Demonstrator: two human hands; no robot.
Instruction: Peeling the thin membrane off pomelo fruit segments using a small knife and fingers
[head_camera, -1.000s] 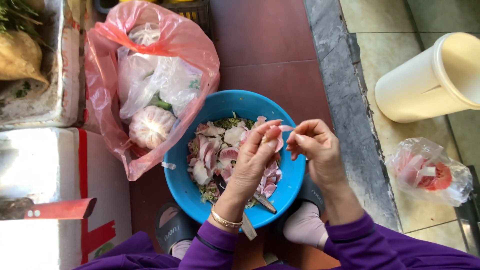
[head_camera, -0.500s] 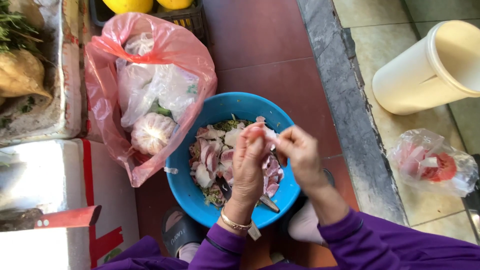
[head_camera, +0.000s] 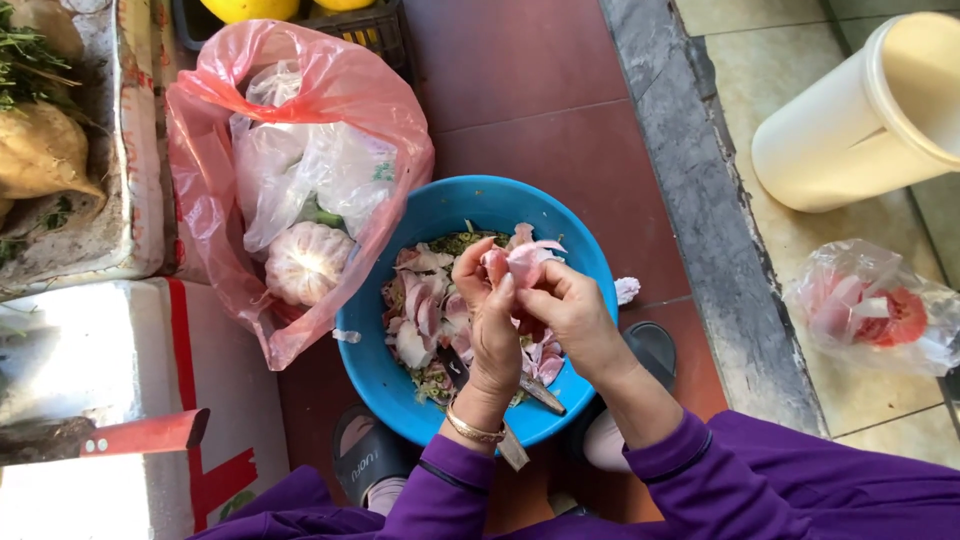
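Garlic clove (head_camera: 522, 262), pinkish and partly sheathed in loose skin, is held above the blue plastic basin (head_camera: 400, 370) between both hands. Left hand (head_camera: 490, 320): fingers closed narrowly on the clove from the left side, a bracelet at the wrist. Right hand (head_camera: 570, 315): fingertips pinched on the same clove from the right, on the skin that stands away from it. Both sleeves are purple.

Basin contents: a heap of pink and white garlic skins (head_camera: 425, 310) mixed with green scraps, covering most of the bottom. A knife (head_camera: 535, 392) lies in the basin beneath the wrists, its handle passing over the near rim. One scrap of skin (head_camera: 627, 290) lies on the red tiled floor (head_camera: 560, 120) just beside the basin.

Progress, as judged: the quantity of skins points to a good many cloves already peeled; the clove in hand is only partly stripped. A whole garlic bulb (head_camera: 305, 262) sits unbroken in the red plastic bag (head_camera: 380, 110) touching the basin's left rim, so work appears to remain. Peeled cloves are not identifiable in view.

Surroundings: cream bucket (head_camera: 860, 120) lying on its side at upper right; a clear bag (head_camera: 870, 310) with red contents below it, well apart from the basin; white foam boxes (head_camera: 110, 340) at left.
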